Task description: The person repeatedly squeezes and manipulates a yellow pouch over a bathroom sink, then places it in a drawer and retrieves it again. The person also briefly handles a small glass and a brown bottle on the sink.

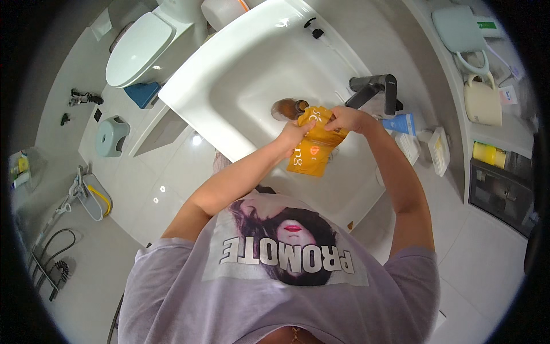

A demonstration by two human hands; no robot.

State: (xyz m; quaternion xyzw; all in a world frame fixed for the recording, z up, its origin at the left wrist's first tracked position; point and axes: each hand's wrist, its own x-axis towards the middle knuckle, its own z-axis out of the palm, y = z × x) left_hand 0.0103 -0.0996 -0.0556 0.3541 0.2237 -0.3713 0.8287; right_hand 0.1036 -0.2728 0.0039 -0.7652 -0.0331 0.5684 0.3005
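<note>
Both my hands grip a yellow-orange refill pouch (316,148) over the white washbasin (240,60). My left hand (296,135) holds its left edge, and my right hand (347,119) pinches its upper right side. The pouch's top corner is at the open mouth of a brown translucent bottle (285,109) in the basin; whether they touch I cannot tell. A black pump head (317,33) with a clear dip tube lies on the basin's back ledge.
The black faucet (378,88) stands just beyond my right hand, near a blue tube (399,124) and soap dishes. Mugs (483,101) sit on the shelf at right. A toilet (139,51) and a pale stool (112,136) are on the left.
</note>
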